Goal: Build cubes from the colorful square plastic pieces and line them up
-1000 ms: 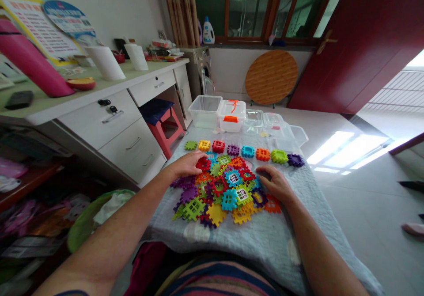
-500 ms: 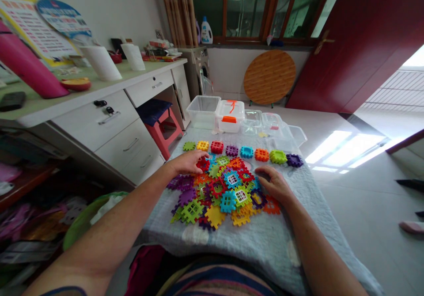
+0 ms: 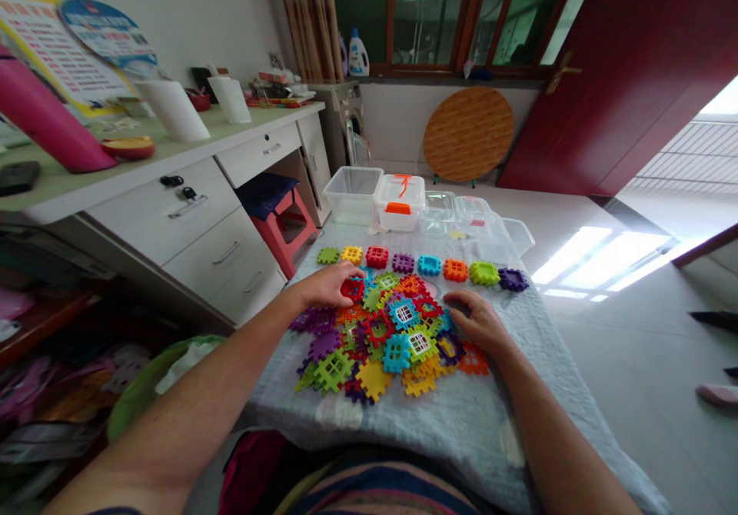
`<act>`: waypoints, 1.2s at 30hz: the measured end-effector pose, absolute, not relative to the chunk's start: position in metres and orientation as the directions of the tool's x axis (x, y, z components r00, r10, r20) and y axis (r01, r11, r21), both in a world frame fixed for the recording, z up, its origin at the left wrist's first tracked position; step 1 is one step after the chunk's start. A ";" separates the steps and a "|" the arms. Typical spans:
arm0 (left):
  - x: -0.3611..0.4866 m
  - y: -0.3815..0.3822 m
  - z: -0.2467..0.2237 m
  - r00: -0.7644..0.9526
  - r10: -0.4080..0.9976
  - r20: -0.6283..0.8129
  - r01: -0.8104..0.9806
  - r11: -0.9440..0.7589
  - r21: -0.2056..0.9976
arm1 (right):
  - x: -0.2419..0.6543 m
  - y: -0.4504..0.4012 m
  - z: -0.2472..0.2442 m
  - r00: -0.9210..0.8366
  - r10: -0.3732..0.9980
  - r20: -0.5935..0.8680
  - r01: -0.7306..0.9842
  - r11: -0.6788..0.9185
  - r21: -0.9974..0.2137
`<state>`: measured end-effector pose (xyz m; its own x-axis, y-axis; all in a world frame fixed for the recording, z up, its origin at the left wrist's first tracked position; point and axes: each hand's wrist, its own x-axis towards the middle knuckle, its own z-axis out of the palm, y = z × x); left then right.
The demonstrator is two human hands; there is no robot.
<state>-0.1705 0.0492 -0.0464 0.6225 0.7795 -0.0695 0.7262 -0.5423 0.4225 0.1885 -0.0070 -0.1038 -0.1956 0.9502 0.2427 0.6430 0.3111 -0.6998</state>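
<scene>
The left hand (image 3: 328,286) curls around a red block (image 3: 354,290) at ten o'clock on the pile (image 3: 377,328), grip firmness impossible to tell, while the slack, seemingly empty right hand (image 3: 480,321) rests at three; snagged teeth could drag overlapping pieces loose.

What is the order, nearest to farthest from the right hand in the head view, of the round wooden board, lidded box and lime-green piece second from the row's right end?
1. Lime-green piece: just beyond the right hand.
2. Lidded box: farther back, to the hand's left.
3. Round wooden board: farthest, by the back wall.
</scene>
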 end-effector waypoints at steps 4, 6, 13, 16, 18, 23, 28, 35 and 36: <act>-0.171 0.044 -0.042 0.622 0.782 -0.049 0.729 -0.555 0.399 | 0.189 -0.006 -0.104 -0.206 0.948 0.244 0.644 0.319 -0.696; -0.172 0.042 -0.036 0.621 0.782 -0.061 0.737 -0.556 0.384 | 0.189 -0.006 -0.105 -0.205 0.947 0.247 0.644 0.320 -0.695; -0.166 0.061 -0.008 0.600 0.800 0.033 0.741 -0.570 0.354 | 0.189 -0.007 -0.106 -0.200 0.947 0.252 0.631 0.321 -0.706; -0.151 0.086 -0.005 0.591 0.804 0.067 0.743 -0.574 0.343 | 0.189 -0.008 -0.105 -0.194 0.947 0.255 0.631 0.320 -0.707; -0.138 0.103 -0.008 0.597 0.799 0.067 0.747 -0.584 0.316 | 0.188 -0.008 -0.104 -0.191 0.947 0.260 0.627 0.321 -0.710; -0.120 0.135 -0.024 0.596 0.803 0.019 0.769 -0.577 0.276 | 0.187 -0.008 -0.105 -0.182 0.948 0.263 0.620 0.317 -0.718; -0.122 0.148 -0.037 0.599 0.800 -0.032 0.772 -0.566 0.288 | 0.188 -0.008 -0.103 -0.198 0.947 0.252 0.627 0.320 -0.710; -0.125 0.153 -0.042 0.624 0.778 -0.075 0.752 -0.571 0.330 | 0.187 -0.009 -0.098 -0.205 0.946 0.251 0.622 0.324 -0.713; -0.125 0.154 -0.042 0.627 0.774 -0.085 0.751 -0.572 0.331 | 0.187 -0.009 -0.098 -0.203 0.947 0.249 0.623 0.321 -0.714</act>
